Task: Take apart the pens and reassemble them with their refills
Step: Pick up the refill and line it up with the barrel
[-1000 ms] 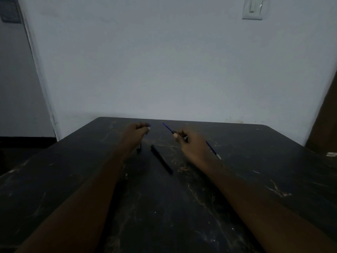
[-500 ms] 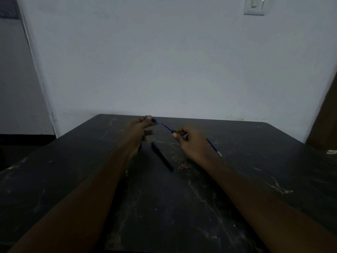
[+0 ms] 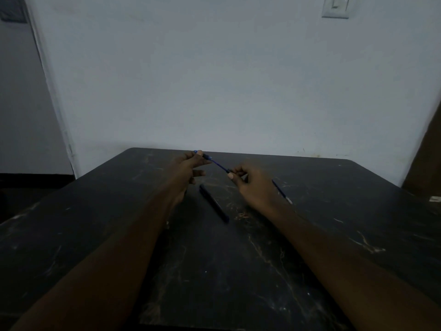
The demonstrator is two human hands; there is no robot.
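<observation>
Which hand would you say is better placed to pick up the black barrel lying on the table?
Probably the left hand: it pinches only the tip of the refill, and its lower fingers hang free near the black barrel. The right hand carries the refill.

You're looking at a dark, scratched, marble-veined bench point(image 3: 214, 283) set against a pale wall point(image 3: 214, 80), light switch point(image 3: 335, 7) top right, dim doorway point(image 3: 21, 115) left, brown panel point(image 3: 428, 158) far right.
</observation>
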